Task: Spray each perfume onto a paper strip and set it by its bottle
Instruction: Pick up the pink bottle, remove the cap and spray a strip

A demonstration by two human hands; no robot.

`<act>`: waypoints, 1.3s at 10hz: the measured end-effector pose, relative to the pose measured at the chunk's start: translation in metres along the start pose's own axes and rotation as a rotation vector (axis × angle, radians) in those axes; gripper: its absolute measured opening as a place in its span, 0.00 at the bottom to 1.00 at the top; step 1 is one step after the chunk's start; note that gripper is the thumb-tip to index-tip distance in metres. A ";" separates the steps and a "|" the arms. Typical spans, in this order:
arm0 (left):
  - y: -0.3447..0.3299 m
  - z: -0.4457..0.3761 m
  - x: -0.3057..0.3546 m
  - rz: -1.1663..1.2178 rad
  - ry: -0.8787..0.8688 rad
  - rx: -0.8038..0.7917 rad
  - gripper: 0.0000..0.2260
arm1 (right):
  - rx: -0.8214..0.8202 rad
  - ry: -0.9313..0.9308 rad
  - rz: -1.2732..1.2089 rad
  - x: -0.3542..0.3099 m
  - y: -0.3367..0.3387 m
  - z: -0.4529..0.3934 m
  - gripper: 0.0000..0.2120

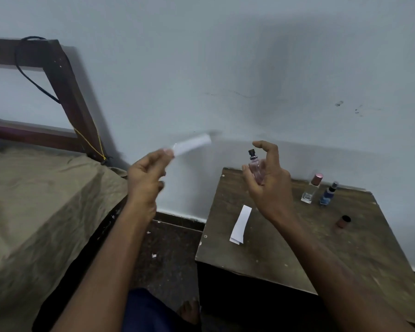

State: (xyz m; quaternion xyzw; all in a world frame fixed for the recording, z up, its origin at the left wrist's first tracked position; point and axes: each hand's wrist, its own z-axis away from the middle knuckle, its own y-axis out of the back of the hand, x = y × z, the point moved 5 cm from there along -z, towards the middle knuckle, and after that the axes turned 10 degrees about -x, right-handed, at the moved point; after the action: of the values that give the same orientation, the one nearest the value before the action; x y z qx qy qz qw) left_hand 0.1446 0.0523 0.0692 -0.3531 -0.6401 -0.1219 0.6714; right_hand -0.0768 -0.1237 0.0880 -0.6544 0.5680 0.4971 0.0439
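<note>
Pink bottle [256, 170] gripped upright in right hand [266, 180], index finger arched above the black nozzle, apparently poised to press, nozzle facing left toward strip [192, 144]. Strip pinched by one end in left hand [145, 173], blurred, free end extended toward the bottle yet well apart, presumably to catch mist clear of the fingers. Spare strips [240, 224] flat on wooden surface [297, 248]; clear bottle [312, 189] and blue bottle [327, 194] at rear, loose cap [343, 222] nearby, awaiting turn.

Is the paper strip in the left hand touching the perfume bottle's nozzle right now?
Apart. The head view shows the paper strip pinched by the left hand, with bare wall between its end and the nozzle of the pink bottle held in the right hand.
</note>
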 end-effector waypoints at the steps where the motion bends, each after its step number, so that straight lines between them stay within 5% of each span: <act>1: -0.042 0.014 0.012 0.731 0.076 -0.385 0.04 | -0.027 -0.084 0.025 0.016 0.013 0.004 0.19; 2: -0.039 0.008 -0.001 0.260 0.072 -0.225 0.04 | -0.055 -0.158 -0.018 0.029 0.025 0.007 0.15; 3: -0.031 0.002 -0.012 -0.608 0.102 0.049 0.08 | -0.121 -0.176 0.051 0.037 0.028 0.007 0.13; 4: -0.044 0.001 -0.011 0.401 0.133 -0.216 0.06 | -0.066 -0.165 0.138 0.045 0.032 0.003 0.10; 5: -0.069 0.022 0.006 0.774 0.069 -0.485 0.07 | 0.005 -0.176 0.195 0.051 0.040 -0.004 0.11; 6: -0.056 0.007 -0.013 -0.167 -0.035 -0.273 0.05 | 0.006 -0.192 0.230 0.058 0.047 -0.008 0.12; 7: -0.051 0.004 -0.026 -0.782 -0.021 -0.090 0.11 | -0.018 -0.214 0.299 0.064 0.049 -0.010 0.13; 8: -0.070 0.009 -0.019 0.159 0.055 -0.328 0.10 | -0.056 -0.264 0.302 0.071 0.050 -0.010 0.17; 9: -0.085 0.016 -0.015 0.375 0.117 -0.410 0.06 | -0.090 -0.286 0.306 0.077 0.052 -0.007 0.18; 10: -0.069 0.011 -0.038 -0.487 0.097 -0.184 0.07 | -0.129 -0.330 0.335 0.083 0.051 -0.003 0.19; 12: -0.080 0.013 -0.034 0.176 0.287 -0.348 0.06 | -0.189 -0.382 0.362 0.091 0.048 -0.003 0.17; 13: -0.077 0.020 -0.036 -0.283 0.221 -0.228 0.10 | -0.215 -0.406 0.380 0.095 0.044 -0.003 0.17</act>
State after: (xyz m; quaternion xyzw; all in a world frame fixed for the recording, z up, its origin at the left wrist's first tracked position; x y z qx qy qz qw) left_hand 0.0761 -0.0009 0.0581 -0.3181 -0.5877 -0.3246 0.6694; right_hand -0.1230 -0.2072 0.0453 -0.4246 0.6040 0.6744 -0.0069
